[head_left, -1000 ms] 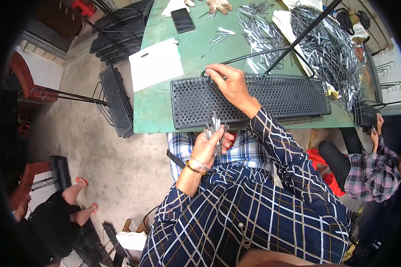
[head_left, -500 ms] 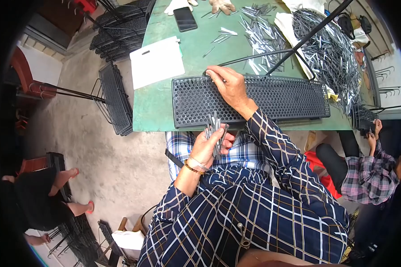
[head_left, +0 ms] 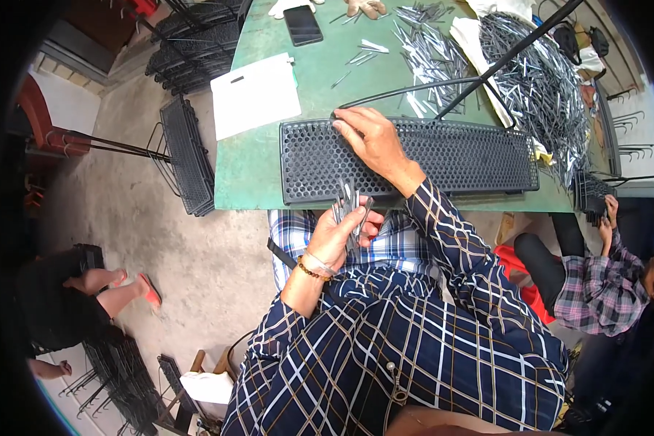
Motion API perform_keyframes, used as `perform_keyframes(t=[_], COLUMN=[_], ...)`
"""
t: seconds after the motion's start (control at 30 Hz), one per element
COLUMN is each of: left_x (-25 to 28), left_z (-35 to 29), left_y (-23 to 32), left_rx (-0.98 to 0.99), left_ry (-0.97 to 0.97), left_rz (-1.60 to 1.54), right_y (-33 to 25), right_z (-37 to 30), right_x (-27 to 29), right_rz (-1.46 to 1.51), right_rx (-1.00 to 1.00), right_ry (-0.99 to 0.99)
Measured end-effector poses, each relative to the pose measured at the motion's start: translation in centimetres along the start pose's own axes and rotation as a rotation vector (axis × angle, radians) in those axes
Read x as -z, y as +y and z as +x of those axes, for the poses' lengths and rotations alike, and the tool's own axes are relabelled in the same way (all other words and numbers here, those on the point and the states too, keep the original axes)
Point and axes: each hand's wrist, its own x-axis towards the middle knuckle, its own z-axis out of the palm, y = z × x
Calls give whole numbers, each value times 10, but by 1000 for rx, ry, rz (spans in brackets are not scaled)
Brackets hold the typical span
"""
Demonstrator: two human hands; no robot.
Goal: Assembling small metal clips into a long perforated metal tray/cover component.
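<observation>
My left hand (head_left: 332,236) is closed around a bunch of thin grey and black strips (head_left: 347,202), just in front of the near edge of a black perforated rack panel (head_left: 458,156). The strips fan upward from my thumb and fingers. My right hand (head_left: 376,144) lies over the panel's far side. Its thumb and fingertips are pinched together at the far rim, where the end of a thin black rod (head_left: 392,93) meets it. Whether something small sits between those fingertips is hidden. The panel rests on the green table (head_left: 251,174) along its front edge.
Loose strips (head_left: 432,54) lie beyond the panel, beside a large heap of strips (head_left: 534,80) on white sacking. A white sheet (head_left: 256,98), a phone (head_left: 302,26) and gloves (head_left: 363,7) are also on the table. More racks (head_left: 187,152) stand left. Another person (head_left: 607,287) works at right.
Both my hands keep nearly the same places; the right fingertips shift slightly at the rim. At far left, another person's feet have moved to the right across the floor.
</observation>
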Motion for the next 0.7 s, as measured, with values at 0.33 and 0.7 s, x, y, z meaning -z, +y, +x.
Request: perform_keyframes(t=[0.33, 0.7], left_x=[-1, -3], left_z=[2, 5], left_y=[9, 1], left_rx=[-121, -44], left_ry=[-58, 11], left_rz=[76, 42], right_y=[-40, -22], right_z=[-15, 0], right_x=[52, 53], right_rz=[750, 649], right_rx=[-639, -706], right_ry=[-654, -112])
